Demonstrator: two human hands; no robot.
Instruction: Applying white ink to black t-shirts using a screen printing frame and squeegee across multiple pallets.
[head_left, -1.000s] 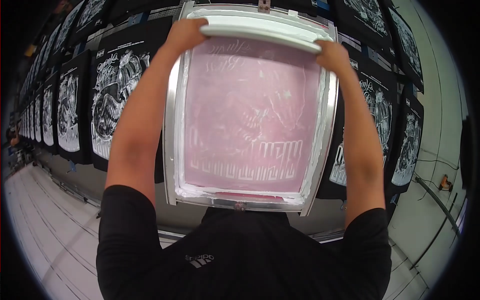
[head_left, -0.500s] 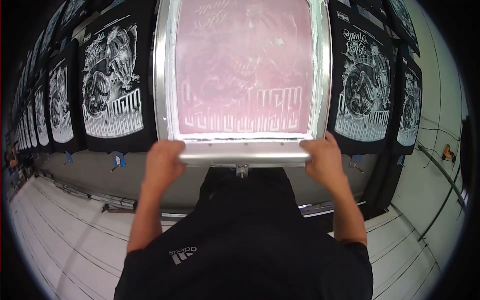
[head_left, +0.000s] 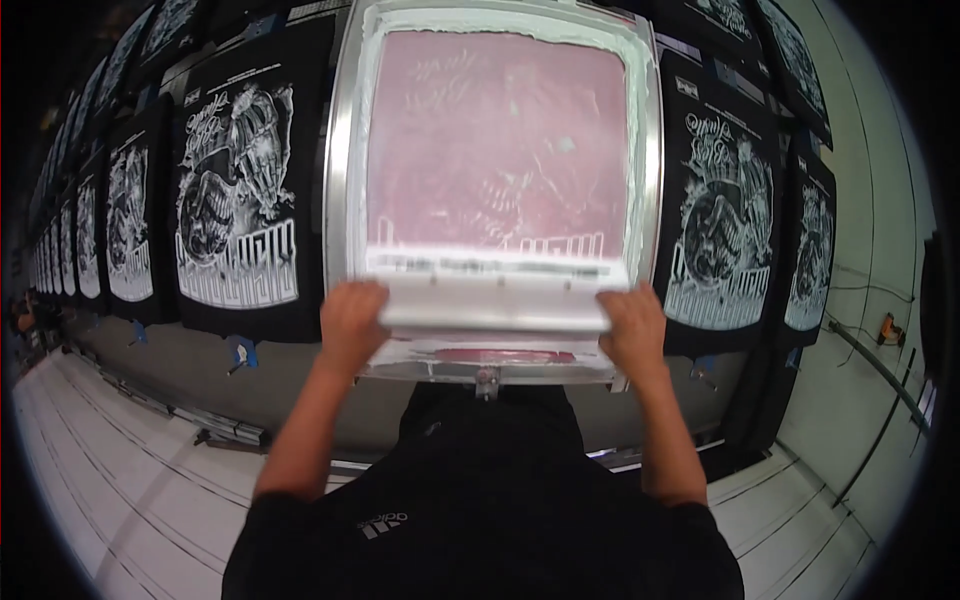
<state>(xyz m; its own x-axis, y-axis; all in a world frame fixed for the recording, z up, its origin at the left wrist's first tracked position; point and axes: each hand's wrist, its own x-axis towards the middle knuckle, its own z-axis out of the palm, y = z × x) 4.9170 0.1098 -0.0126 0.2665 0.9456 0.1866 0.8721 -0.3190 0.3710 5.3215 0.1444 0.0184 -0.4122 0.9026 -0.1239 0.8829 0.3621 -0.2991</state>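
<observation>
your left hand (head_left: 355, 325) is closed around the left end of a pale, wide squeegee (head_left: 495, 302), with the back of the hand facing up and the fingers bent over the bar. your right hand (head_left: 635, 325) grips the opposite end in much the same way, so you have the bar held level between the two; just how your fingertips meet underneath is hidden. the squeegee lies crosswise over the near part of the screen frame (head_left: 342, 180), a little short of its near rail, and its surface is somewhat blurred. beyond it you have the pink mesh (head_left: 490, 140), on which faint white lettering and picture lines show. thick white ink (head_left: 640, 110) borders the mesh on the left, right and far sides, and a white band runs along the squeegee's far edge. a small metal clamp (head_left: 487, 382) sits at the middle of the near rail, close to your body.

to your left hangs or lies a black shirt (head_left: 240, 190) with a white print, first in a row of similar ones; to your right is another printed shirt (head_left: 720, 210). a blue tab (head_left: 243, 352) shows below the left shirt. near the pale wall (head_left: 870, 150), far right, is an orange object (head_left: 889, 330).
</observation>
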